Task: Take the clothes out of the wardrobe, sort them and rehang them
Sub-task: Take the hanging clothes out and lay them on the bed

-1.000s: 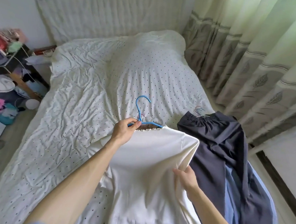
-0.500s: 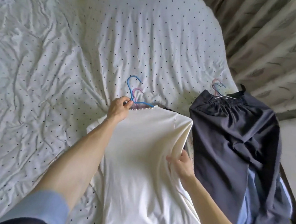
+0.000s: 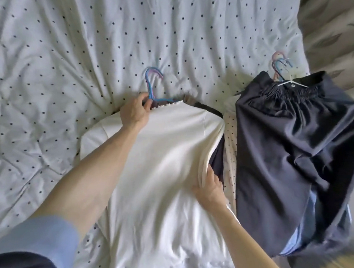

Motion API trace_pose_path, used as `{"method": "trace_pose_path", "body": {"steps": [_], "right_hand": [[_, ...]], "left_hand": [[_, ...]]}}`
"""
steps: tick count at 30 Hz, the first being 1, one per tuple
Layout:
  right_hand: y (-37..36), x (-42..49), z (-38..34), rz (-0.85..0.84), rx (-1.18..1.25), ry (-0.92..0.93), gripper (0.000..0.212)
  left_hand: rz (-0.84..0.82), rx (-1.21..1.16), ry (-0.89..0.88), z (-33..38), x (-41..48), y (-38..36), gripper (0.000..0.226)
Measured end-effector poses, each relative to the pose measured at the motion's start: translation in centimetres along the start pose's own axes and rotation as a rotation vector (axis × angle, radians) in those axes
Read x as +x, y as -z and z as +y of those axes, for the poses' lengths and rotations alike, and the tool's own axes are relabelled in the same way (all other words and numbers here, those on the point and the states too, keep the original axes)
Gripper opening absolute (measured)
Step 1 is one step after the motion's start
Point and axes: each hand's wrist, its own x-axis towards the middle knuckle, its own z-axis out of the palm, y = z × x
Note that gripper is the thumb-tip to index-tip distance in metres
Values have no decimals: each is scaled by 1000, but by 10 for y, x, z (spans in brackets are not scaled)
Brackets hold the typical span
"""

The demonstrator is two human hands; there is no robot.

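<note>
Dotted bedsheet (image 3: 73, 44) underneath, white top (image 3: 159, 174) lying flat between the 2 hands: left hand (image 3: 135, 112) pinches the blue hanger (image 3: 150, 86) at its collar, right hand (image 3: 210, 189) grips its side edge. Dark garment (image 3: 295, 151) lies just right of that hand.

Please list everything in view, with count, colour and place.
sheet: one, white with dark dots, covers the bed.
top: one, white, flat on the sheet, centre.
hanger: one, blue, in the top's neck; a pink hook lies behind it.
dark garment: one, dark, under the top's right edge.
navy garment: one, navy, right of the top.
hooks: about three, pink, blue, white, at the navy garment's waistband.
blue garment: one, light blue, under the navy garment.
curtain: one, beige, leaf print, upper right.
left hand: grips the hanger.
right hand: pinches the top's right edge.
</note>
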Motion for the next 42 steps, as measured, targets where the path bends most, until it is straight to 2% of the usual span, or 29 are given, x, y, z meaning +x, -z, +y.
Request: {"method": "trace_pose_path", "body": {"steps": [3,6,11,13,17,24,29,33,42], "right_hand": [[-9,-3,4,19,-7,19,90],[-8,-10,8,15,1,17,87],[11,-36,18,43,-35,60,57],[23,-48,22,62,-29,71,52],[49,-88,38,102,14,112,41],[91,-207,84,299,88,253,31],[105,-296,157,511,169,338,33],[95,-365,242,707,257,315,29],[13,-522,449,1104,345,-113,31]], "left_hand": [[-11,11,-13,-2,0,-2,27],[-65,217,-94,2,-1,1,24],[-49,310,-137,11,-38,11,52],[-102,347,-142,10,-67,18,60],[-261,385,-153,14,-141,35,60],[-410,363,-344,62,-288,65,55],[-418,403,-582,129,-371,80,53],[-419,473,-824,188,-441,72,53],[-510,612,-1466,297,-653,-9,48]]}}
